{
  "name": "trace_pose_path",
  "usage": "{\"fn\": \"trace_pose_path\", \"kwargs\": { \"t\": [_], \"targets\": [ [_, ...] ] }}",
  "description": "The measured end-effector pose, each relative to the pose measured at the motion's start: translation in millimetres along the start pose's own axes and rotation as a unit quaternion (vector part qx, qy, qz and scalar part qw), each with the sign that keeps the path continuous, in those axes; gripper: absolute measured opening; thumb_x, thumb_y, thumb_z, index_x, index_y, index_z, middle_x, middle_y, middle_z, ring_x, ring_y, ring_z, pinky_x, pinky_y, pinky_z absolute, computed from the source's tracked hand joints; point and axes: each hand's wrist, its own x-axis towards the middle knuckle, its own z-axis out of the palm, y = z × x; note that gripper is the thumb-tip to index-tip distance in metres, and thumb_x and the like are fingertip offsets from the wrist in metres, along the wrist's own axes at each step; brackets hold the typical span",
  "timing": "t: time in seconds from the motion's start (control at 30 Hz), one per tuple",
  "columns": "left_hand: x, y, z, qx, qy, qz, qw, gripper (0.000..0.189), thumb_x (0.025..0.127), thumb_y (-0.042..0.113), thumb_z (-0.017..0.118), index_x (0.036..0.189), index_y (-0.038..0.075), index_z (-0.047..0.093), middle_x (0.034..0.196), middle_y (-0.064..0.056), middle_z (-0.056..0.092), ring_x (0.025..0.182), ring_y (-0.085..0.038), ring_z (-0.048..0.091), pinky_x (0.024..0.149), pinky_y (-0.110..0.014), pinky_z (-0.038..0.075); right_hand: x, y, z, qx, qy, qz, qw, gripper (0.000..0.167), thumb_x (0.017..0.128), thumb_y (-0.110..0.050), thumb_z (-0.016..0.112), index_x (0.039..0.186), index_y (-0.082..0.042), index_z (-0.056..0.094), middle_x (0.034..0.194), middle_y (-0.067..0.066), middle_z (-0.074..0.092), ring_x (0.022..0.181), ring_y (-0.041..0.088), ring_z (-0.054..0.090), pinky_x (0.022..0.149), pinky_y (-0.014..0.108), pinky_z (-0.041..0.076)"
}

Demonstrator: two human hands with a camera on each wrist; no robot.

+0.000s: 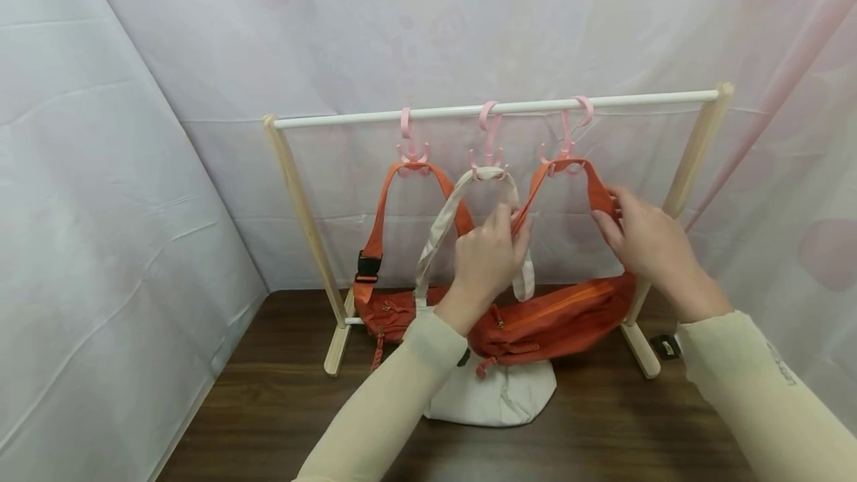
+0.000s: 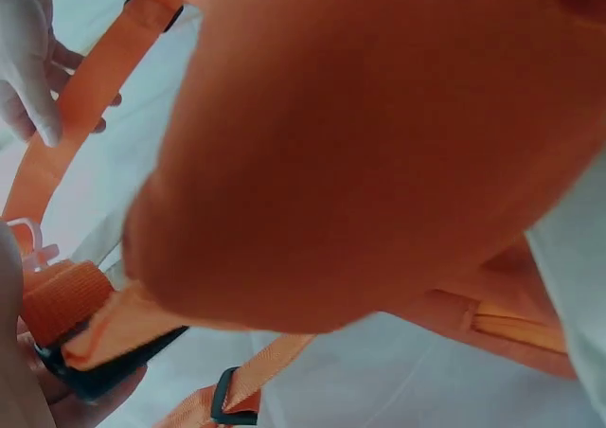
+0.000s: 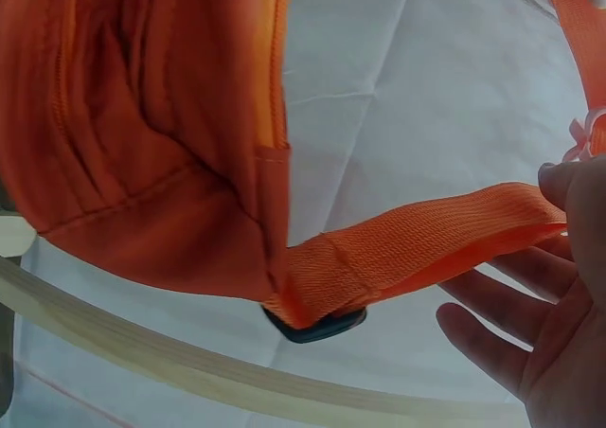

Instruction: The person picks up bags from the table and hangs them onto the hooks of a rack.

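An orange waist bag (image 1: 562, 318) hangs by its strap (image 1: 598, 192) from the right pink hook hanger (image 1: 566, 146). My left hand (image 1: 487, 255) grips the left side of that strap, beside a black buckle (image 2: 118, 369) in the left wrist view. On the other side, my right hand (image 1: 648, 238) pinches the strap between thumb and fingers, as the right wrist view shows with the webbing (image 3: 445, 234) running down to the bag. Behind my left hand, a cream bag (image 1: 498, 396) hangs from the middle hanger (image 1: 491, 141), partly covered by the orange bag.
A second orange bag (image 1: 395, 311) hangs at the left from its own pink hanger (image 1: 410, 143). All three hangers sit on the white rail (image 1: 656, 100) of a wooden rack (image 1: 297, 199). It stands on a dark wooden table (image 1: 254, 400) before white curtains (image 1: 201, 43).
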Motion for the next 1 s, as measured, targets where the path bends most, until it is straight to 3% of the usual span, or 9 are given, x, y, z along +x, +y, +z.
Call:
{"fn": "trace_pose_path", "kwargs": {
  "t": [0.2, 0.43, 0.63, 0.83, 1.0],
  "targets": [
    [-14.2, -1.2, -3.4, -0.009, -0.002, -0.010, 0.9999, 0.036, 0.106, 0.044, 0.061, 0.114, 0.009, 0.065, 0.074, 0.003, 0.058, 0.044, -0.010, 0.049, 0.040, -0.027, 0.040, -11.1, 8.0, 8.0, 0.000, 0.025, -0.009, 0.9996, 0.062, 0.108, -0.033, 0.063, 0.155, 0.001, 0.042, 0.131, 0.031, 0.064, 0.091, 0.044, 0.068, 0.074, 0.064, 0.052],
    [-28.9, -2.3, -6.0, -0.028, 0.008, -0.018, 0.9994, 0.041, 0.104, 0.046, 0.063, 0.116, 0.007, 0.066, 0.080, 0.000, 0.065, 0.048, -0.011, 0.054, 0.043, -0.028, 0.047, -25.8, 12.8, 16.9, 0.006, 0.052, -0.027, 0.9982, 0.070, 0.103, -0.025, 0.072, 0.157, 0.006, 0.040, 0.133, 0.034, 0.058, 0.110, 0.052, 0.060, 0.091, 0.074, 0.046],
    [-38.0, -2.5, -12.8, -0.040, 0.010, -0.023, 0.9989, 0.044, 0.101, 0.047, 0.066, 0.117, 0.006, 0.064, 0.079, 0.000, 0.064, 0.052, -0.013, 0.056, 0.044, -0.028, 0.047, -35.7, 10.7, 20.8, 0.004, 0.085, -0.055, 0.9949, 0.072, 0.097, -0.019, 0.077, 0.154, 0.008, 0.042, 0.138, 0.035, 0.055, 0.121, 0.054, 0.054, 0.101, 0.074, 0.041],
    [-46.1, -3.7, -20.2, -0.058, -0.009, -0.029, 0.9979, 0.050, 0.101, 0.050, 0.065, 0.123, 0.005, 0.063, 0.085, -0.004, 0.066, 0.058, -0.016, 0.061, 0.047, -0.030, 0.050, -44.2, 6.0, 22.6, 0.015, 0.093, -0.050, 0.9943, 0.076, 0.094, -0.017, 0.080, 0.156, 0.005, 0.041, 0.135, 0.031, 0.056, 0.118, 0.051, 0.054, 0.099, 0.076, 0.040],
    [-53.2, -7.0, -25.8, -0.065, -0.028, -0.042, 0.9966, 0.056, 0.101, 0.053, 0.063, 0.128, 0.004, 0.063, 0.099, -0.006, 0.072, 0.071, -0.019, 0.068, 0.056, -0.035, 0.057, -49.4, 4.2, 26.3, 0.014, 0.107, -0.069, 0.9917, 0.075, 0.091, -0.013, 0.083, 0.152, 0.006, 0.044, 0.134, 0.030, 0.057, 0.114, 0.049, 0.055, 0.097, 0.075, 0.040]
  ]
}}
